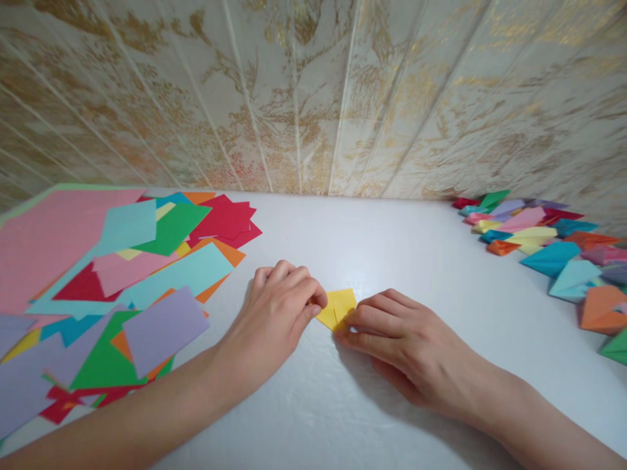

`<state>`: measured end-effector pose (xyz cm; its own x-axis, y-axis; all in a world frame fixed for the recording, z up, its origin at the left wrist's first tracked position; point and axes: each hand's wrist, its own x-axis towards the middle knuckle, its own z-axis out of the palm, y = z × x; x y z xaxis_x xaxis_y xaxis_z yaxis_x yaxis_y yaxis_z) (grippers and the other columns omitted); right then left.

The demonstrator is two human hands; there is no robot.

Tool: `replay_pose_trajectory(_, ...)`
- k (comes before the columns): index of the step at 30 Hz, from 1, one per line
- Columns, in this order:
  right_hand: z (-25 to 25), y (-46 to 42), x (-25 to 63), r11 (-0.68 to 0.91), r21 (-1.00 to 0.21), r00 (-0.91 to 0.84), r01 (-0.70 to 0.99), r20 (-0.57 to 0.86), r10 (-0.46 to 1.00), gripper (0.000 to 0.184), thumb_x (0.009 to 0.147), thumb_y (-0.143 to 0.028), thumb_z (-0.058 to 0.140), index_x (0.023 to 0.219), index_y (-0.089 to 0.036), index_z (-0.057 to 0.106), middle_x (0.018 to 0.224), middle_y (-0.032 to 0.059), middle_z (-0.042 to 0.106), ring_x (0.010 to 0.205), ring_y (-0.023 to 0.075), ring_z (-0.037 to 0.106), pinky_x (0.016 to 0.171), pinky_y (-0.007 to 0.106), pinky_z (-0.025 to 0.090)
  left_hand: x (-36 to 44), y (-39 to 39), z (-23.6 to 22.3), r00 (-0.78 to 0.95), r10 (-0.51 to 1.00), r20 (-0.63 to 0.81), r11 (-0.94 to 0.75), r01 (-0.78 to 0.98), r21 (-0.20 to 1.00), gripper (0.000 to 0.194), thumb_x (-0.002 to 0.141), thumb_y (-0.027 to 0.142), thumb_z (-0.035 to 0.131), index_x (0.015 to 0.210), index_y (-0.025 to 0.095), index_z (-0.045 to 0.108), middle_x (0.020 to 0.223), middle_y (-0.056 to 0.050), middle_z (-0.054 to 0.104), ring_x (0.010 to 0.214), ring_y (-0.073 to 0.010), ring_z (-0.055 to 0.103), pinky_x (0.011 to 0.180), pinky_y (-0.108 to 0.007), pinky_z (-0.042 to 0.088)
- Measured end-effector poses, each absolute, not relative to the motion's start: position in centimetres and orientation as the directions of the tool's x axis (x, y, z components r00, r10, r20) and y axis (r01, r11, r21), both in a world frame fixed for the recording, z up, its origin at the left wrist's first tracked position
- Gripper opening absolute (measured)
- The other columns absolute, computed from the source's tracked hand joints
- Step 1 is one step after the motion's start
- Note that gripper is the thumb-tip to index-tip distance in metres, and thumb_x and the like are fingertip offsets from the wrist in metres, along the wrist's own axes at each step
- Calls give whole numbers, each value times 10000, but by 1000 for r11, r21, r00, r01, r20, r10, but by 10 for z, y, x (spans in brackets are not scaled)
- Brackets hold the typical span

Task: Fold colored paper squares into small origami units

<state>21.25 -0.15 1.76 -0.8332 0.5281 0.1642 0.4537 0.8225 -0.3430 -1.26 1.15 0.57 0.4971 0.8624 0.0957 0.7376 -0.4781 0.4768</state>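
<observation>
A small piece of folded yellow paper (341, 305) is held between my two hands over the middle of the white table. Its left corner is pinched between the thumb and forefinger of my left hand (283, 301). My right hand (402, 339) grips the lower right edge, with the thumb partly hidden under the fingers. A crease line runs down the lower part of the paper. The fingertips of both hands cover its side corners.
Loose coloured paper sheets (169, 326) lie in an overlapping heap on the left, with a large pink sheet (63, 241) at the back. Several folded paper shapes (551, 260) stand in rows at the right. A patterned wall (313, 98) borders the white table (343, 235) at the back.
</observation>
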Motion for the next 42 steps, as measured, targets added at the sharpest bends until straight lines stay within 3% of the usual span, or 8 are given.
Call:
replay_pose_trajectory(4,18,-2,212,828,-329,-833,453,173,525,301,953,-56,422,1075,-166,674,964,94,672,902,224,593,790,371,445,-23,18,10,485,868,107,-482,768,423,278,927,-4,509,863,223,658,899,13,669,918,-220,531,805,-387,323)
replay_pose_trajectory(7,17,-2,211,824,-334,-829,457,176,531,307,949,-52,415,1073,-172,669,960,101,660,921,230,594,798,373,454,-20,7,17,492,848,199,-530,799,283,344,893,-45,443,926,209,673,961,-28,678,912,-236,539,800,-395,356)
replay_pose_trajectory(13,14,-2,211,822,-354,-816,447,216,537,306,939,-55,407,1031,-194,665,936,98,661,869,238,601,780,389,464,7,-46,8,693,695,193,-684,719,-121,413,877,138,441,1220,102,669,1147,-148,678,1017,-295,533,850,-418,424)
replay_pose_trajectory(19,14,-12,204,805,-324,-790,496,215,574,290,917,-68,427,1027,-177,673,942,115,675,807,244,596,686,358,483,4,-51,-2,680,724,111,-638,723,-266,489,813,249,530,1258,118,685,1363,-167,593,1289,-345,419,986,-480,412)
replay_pose_trajectory(23,15,-16,200,822,-379,-811,424,245,531,296,952,-60,412,1058,-179,661,919,90,698,760,215,603,684,332,502,-3,-31,3,649,756,87,-610,747,-266,569,839,156,529,1407,131,542,1481,-138,505,1331,-326,404,1035,-482,396)
replay_pose_trajectory(30,4,10,219,736,-459,-698,498,290,654,385,974,-46,380,1223,-237,603,1296,119,624,1176,232,611,939,375,527,-12,2,13,700,709,82,-697,714,-64,407,931,75,477,1284,252,576,1399,-91,538,1184,-291,516,976,-458,441)
replay_pose_trajectory(36,4,7,209,710,-462,-681,532,266,682,274,976,-108,458,1197,-221,573,1210,124,669,1059,236,645,878,392,562,-4,-4,9,642,751,154,-652,758,15,229,973,225,561,1195,191,608,1259,-102,601,1094,-285,545,909,-437,464)
replay_pose_trajectory(42,6,-10,197,630,-354,-591,692,223,775,218,868,-80,621,1076,-145,624,1165,152,645,917,268,609,804,433,575,8,-19,8,657,745,117,-664,747,34,496,824,436,772,1171,114,626,1113,-124,660,984,-310,583,837,-457,488)
